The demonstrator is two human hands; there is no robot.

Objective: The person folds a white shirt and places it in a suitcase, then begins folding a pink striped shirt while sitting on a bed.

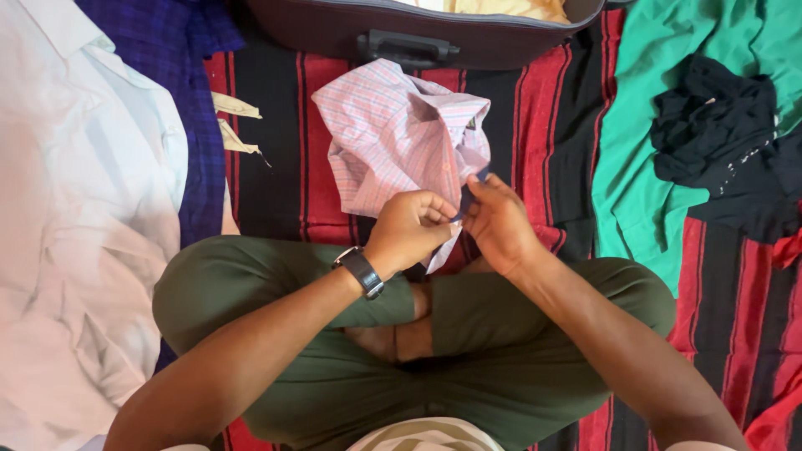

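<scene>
A crumpled pink checked shirt [393, 134] lies on the red and black striped blanket [276, 125] in front of my crossed legs in green trousers. My left hand [409, 227], with a dark watch on the wrist, pinches the shirt's near edge. My right hand [499, 221] grips the same edge right beside it, fingers closed on a dark strip of the fabric. Both hands meet just above my knees.
A dark suitcase [418, 33] stands open at the top. A white shirt [83, 209] and a blue checked garment [180, 75] lie left. A green garment [652, 167] and a black one [718, 117] lie right.
</scene>
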